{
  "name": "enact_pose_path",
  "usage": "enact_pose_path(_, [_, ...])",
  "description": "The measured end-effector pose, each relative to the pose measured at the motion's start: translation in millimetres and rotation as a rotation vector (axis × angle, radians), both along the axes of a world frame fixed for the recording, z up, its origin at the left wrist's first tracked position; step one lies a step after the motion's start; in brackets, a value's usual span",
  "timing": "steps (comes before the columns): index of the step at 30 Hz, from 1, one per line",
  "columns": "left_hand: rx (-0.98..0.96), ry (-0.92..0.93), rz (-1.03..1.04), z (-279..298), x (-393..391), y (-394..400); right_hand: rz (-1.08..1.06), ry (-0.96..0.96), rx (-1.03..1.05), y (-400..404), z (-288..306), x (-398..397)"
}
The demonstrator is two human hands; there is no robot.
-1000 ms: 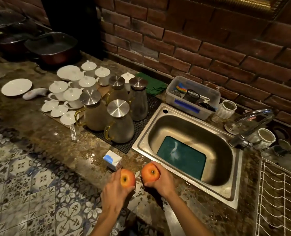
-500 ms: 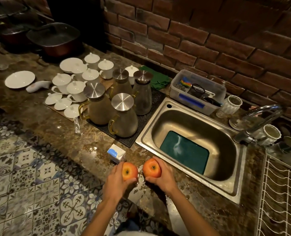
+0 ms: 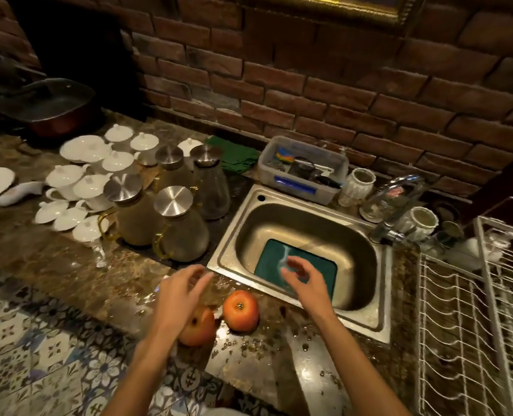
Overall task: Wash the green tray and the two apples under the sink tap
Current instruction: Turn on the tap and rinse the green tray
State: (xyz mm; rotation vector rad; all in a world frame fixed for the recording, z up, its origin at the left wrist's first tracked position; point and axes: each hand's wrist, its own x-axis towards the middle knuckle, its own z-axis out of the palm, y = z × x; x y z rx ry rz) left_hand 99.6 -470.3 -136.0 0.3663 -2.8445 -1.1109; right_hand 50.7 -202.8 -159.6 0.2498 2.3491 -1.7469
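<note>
A: Green tray [image 3: 294, 265] — flat on the sink [image 3: 369, 322] floor, directly under and beyond the right hand [image 3: 304, 282].

B: And the right hand?

A: Empty, fingers spread and loosely curled, blurred, hovering over the tray's near edge. Not touching anything visible.

B: Left hand [image 3: 178, 292]?

A: Also empty, fingers fanned out, raised over the wet countertop [image 3: 69, 265]. Partly covering the left apple [image 3: 198, 328] from above; contact with it hard to judge.

B: Second fruit?

A: Right apple [image 3: 241, 310] resting on the countertop between the two wrists, stem end up, just beside the left apple, possibly touching. Closer to the right hand's heel than to its fingertips. Both outside the sink, near its front-left corner.

B: Tap [image 3: 396, 205]?

A: Well beyond the right hand, off to its right, at the sink's far right corner. Spout blurred, no stream visible.

B: Past the left hand?

A: Four glass jugs [image 3: 177, 229] with metal lids on a dark mat, white teaware [image 3: 78, 181] further to the left of them.

B: Right of the right hand?

A: White wire dish rack [image 3: 471, 319], well apart. Clear plastic tub [image 3: 303, 169] by the brick wall [image 3: 339, 94], far beyond the fingertips.
</note>
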Motion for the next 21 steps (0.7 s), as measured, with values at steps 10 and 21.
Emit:
enact_pose_path(10, [0.023,0.178,-0.281,2.7,-93.2,69.2,-0.324,0.028,-0.097,91.9,35.7,-11.6])
enact_pose_path(21, [-0.156,0.011,-0.425,-80.8,-155.0,120.4,-0.533,-0.100,-0.042,194.3,11.6,-71.3])
